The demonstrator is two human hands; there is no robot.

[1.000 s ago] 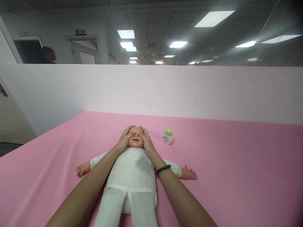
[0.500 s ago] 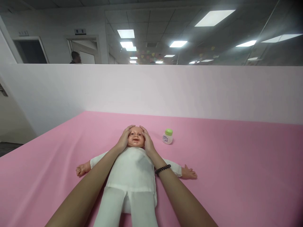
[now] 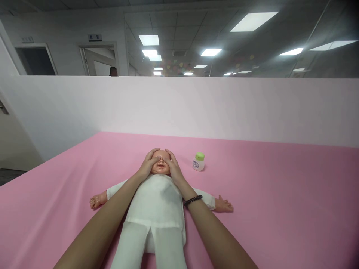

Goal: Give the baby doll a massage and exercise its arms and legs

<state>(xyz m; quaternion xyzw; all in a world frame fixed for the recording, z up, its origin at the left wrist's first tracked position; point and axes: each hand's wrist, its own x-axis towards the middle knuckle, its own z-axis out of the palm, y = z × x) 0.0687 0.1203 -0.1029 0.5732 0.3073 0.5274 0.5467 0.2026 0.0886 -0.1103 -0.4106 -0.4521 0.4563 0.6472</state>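
A baby doll (image 3: 159, 201) in white clothes lies on its back on the pink sheet, arms spread out to both sides. My left hand (image 3: 146, 165) wraps the side of its head at the left of the picture, fingers curved over the crown. Around the opposite side curls my right hand (image 3: 174, 168), its wrist wearing a black coiled band (image 3: 193, 200). Both thumbs rest on the doll's face beside the nose and cover its eyes, while the mouth stays visible between my hands.
A small clear bottle with a green cap (image 3: 199, 162) stands right of the doll's head. Behind the pink-covered surface (image 3: 266, 194) rises a white partition (image 3: 196, 108). Beyond it, a person's head (image 3: 113, 71) shows near a doorway.
My thumbs have moved inward from the sides of the doll's face onto its eyes. The palms stay in place. The person in the background has shifted to the right.
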